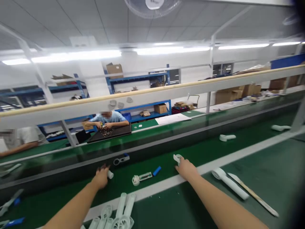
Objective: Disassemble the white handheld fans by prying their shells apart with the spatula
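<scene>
My left hand point(101, 178) reaches over the green conveyor belt, its fingers closed and slightly blurred. The end of a white plastic part point(110, 174) sticks out beside them; the rest of that part is hidden. Farther right, my right hand point(187, 168) pinches a pale handheld-fan casing point(177, 158) with a round head, at belt level. Between the hands lies an opened fan body point(145, 176) with its inside showing and a blue piece point(157, 171) at its end. Behind it rests another fan part with a ring-shaped head point(121, 159).
Several pale fan casings point(124, 203) are piled at the near edge. On the right of the bench lie a fan casing point(230, 183) and a long, narrow strip point(254, 194). More parts point(227, 137) sit along the belt. Across it, a person point(108, 121) works at a dark tray.
</scene>
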Available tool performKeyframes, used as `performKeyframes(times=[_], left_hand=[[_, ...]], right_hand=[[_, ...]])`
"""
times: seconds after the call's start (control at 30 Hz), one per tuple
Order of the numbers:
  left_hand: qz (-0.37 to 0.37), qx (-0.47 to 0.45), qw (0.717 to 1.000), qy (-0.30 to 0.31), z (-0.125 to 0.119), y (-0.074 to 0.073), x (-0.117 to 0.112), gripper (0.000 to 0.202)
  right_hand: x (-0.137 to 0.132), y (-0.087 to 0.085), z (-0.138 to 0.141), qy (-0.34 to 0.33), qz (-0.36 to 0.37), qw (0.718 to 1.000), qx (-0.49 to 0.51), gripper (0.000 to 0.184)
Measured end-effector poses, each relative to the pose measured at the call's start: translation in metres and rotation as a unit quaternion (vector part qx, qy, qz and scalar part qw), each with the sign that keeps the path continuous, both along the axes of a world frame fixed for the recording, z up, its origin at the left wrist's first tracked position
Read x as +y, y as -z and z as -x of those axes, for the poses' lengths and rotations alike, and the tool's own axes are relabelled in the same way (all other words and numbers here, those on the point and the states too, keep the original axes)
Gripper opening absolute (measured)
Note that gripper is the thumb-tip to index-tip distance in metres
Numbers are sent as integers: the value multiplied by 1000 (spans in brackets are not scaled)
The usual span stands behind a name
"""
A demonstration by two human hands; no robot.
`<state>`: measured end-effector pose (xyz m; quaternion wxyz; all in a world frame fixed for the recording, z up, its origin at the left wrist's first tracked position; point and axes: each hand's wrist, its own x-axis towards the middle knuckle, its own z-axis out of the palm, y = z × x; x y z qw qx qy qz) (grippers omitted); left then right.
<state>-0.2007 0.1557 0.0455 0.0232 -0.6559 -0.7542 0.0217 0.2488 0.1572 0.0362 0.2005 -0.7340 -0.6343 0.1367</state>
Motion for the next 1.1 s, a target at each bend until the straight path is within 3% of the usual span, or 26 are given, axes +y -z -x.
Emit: performKeyframes(times=[0.13,0.27,0.37,0.43,0.53,0.67,0.77,0.83,0.93,1.1], left_hand=[[20,26,998,-45,24,-11,-3,34],[52,11,997,-62,48,-31,-15,30],[47,-14,998,-41,43,-43,-28,35],[39,-38,998,-7,21,-46,-44,43],[47,-83,992,84,-39,-39,-85,41],[72,-172,945,269,-143,-19,-152,27],[120,-210,912,331,-199,-2,-188,22],[141,-212,902,348,-218,10,-197,18],[154,-208,901,347,-228,24,-192,25],[109,-171,920,334,-226,22,-174,54]], right_hand=[[-24,2,22,-50,3,998,24,32],[-88,14,52,-169,23,982,80,36],[-133,20,57,-219,47,962,157,43],[-154,22,46,-201,61,960,185,38],[-176,26,19,-177,93,959,201,27],[-203,28,-14,-188,76,968,149,27],[-226,32,-32,-215,54,974,55,25],[-241,38,-41,-249,49,967,-14,24],[-258,47,-52,-294,29,952,-79,22],[-265,53,-57,-283,-16,950,-135,23]])
